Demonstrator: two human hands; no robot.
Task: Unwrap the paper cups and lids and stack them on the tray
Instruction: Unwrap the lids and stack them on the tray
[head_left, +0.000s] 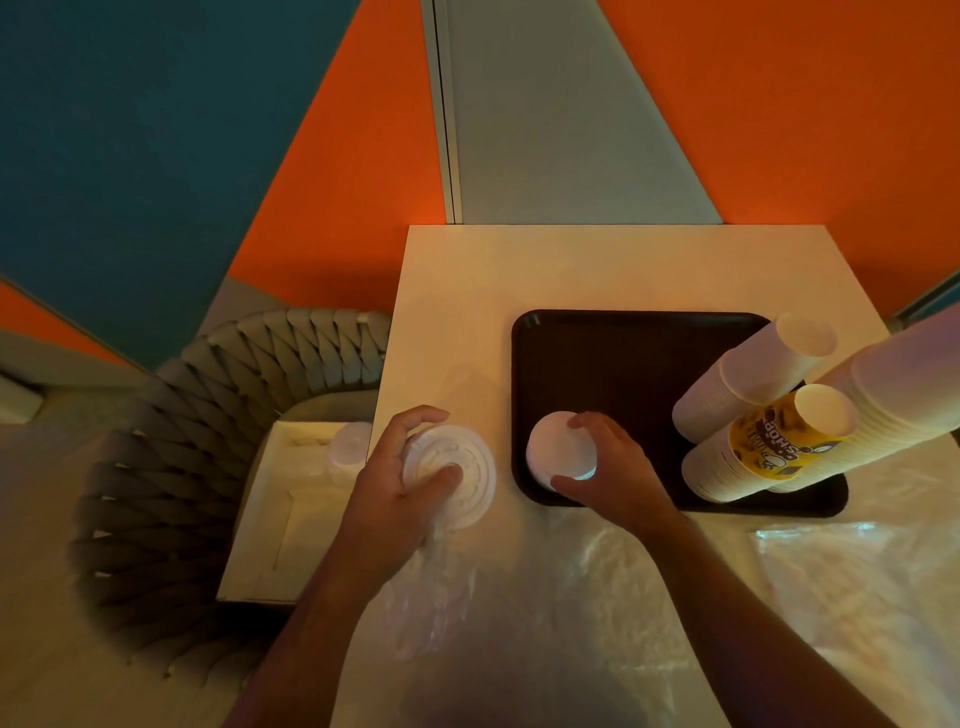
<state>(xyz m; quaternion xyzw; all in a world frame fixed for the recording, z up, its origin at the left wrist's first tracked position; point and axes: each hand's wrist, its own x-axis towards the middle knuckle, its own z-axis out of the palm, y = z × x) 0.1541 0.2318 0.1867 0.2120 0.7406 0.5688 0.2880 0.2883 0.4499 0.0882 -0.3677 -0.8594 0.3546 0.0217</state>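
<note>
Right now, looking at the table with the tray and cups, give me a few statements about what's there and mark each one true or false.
1. The tray is dark and sits on the pale table. True.
2. The left hand holds a clear lid over the tray. False: that lid is over the table, left of the tray.
3. The right hand grips a white stack of lids at the tray's near left corner. True.
4. Every cup stack on the tray is plain white. False: one printed cup shows yellow lettering.
5. Crumpled clear plastic wrap lies on the table's near side. True.
</note>
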